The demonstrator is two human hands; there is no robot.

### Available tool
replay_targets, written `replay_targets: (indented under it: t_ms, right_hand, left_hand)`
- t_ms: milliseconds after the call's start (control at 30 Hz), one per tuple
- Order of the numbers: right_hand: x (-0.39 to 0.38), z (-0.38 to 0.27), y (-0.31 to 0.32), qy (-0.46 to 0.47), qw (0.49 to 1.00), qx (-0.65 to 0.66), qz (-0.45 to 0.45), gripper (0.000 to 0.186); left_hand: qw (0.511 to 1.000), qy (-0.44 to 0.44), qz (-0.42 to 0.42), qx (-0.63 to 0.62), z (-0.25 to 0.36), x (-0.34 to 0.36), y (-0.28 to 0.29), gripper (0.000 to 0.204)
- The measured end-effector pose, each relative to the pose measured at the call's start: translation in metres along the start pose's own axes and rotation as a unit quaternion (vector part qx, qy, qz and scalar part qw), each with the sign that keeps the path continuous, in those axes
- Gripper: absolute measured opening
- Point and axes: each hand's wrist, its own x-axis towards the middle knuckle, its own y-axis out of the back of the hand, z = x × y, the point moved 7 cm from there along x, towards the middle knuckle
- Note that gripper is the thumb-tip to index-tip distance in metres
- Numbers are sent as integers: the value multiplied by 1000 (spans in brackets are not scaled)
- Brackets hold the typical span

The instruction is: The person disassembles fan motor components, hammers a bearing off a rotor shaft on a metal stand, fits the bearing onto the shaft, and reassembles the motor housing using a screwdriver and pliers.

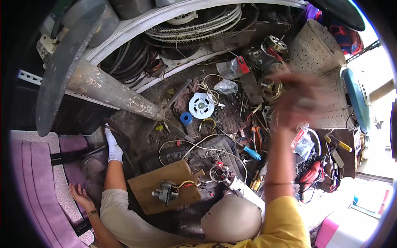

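My right hand (295,99) is raised at the right, smeared by motion. Its fingers do not show clearly, nor does anything in them. It passes over a coil of yellowish wire (272,90) and the perforated drums. At the lower left my left hand (84,199) lies open, fingers apart, beside the purple cushioned piece (41,186). On a wooden board (144,188) before me sits a small metal motor part (166,192) with red and yellow wires. A round white metal plate (201,106) with slots lies farther off, a blue tape roll (186,118) near it.
Blue-handled screwdriver (252,153) and orange-handled pliers (257,138) lie right of centre. A thick metal post (115,91) slants in from the left. Perforated drums (316,49) stand at the right, near a red power tool (310,173). Fan guards (194,29) rest at the back.
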Motion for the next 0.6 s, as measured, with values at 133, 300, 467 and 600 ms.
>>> replay_targets:
  t_ms: [133, 300, 467, 600]
  right_hand:
    - [-194, 162, -77, -278, 948, -42, -149, 41]
    - [-191, 162, -81, -270, 950, -10, -155, 50]
    - [-170, 166, -63, -325, 938, 0, -118, 46]
    - [-94, 99, -65, -197, 971, -32, -134, 36]
  left_hand:
    - [999, 17, 8, -27, -2, -10, -9, 62]
    - [1000, -15, -10, 8, 14, -10, -6, 64]
    - [1000, -19, -3, 15, 14, -17, -4, 61]
    - [999, -21, -13, 25, 9, -14, -10, 58]
